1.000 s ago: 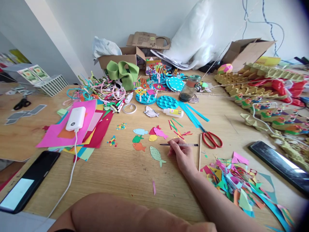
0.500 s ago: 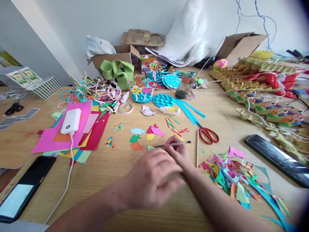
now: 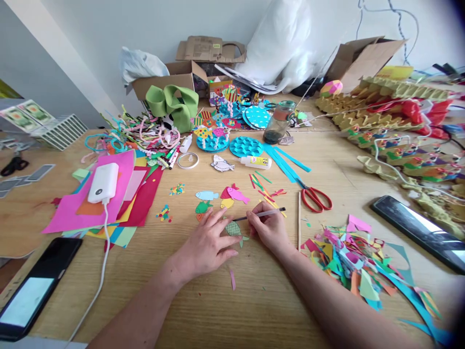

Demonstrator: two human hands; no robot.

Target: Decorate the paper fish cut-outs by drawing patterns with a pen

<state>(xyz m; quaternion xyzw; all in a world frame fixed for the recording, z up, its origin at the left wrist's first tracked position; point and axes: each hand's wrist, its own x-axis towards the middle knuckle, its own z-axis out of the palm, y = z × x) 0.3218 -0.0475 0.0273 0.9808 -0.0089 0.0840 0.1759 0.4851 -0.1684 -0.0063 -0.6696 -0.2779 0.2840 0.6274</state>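
Note:
A pale green paper fish (image 3: 233, 229) with a drawn scale pattern lies on the table (image 3: 203, 315) between my hands. My left hand (image 3: 205, 242), fingers spread, rests palm down at its left side and partly covers an orange paper fish. A dark pen (image 3: 271, 213) is pinched in my right hand (image 3: 267, 225), its tip pointing left over the top of the green fish. Just beyond lie a light blue fish (image 3: 207, 195), a dark green fish (image 3: 202, 207), a yellow fish (image 3: 227, 203) and a pink fish (image 3: 238, 195).
Red-handled scissors (image 3: 317, 198), a wooden stick (image 3: 299, 220) and a heap of paper scraps (image 3: 348, 257) are at the right, near a phone (image 3: 417, 232). A glue bottle (image 3: 256, 162) lies beyond the fish. At the left are a white power bank (image 3: 103, 182) and another phone (image 3: 39, 286).
My left hand has moved left and away from me, off my right forearm and down beside the green fish, which now shows more fully. The pen stays in my right hand.

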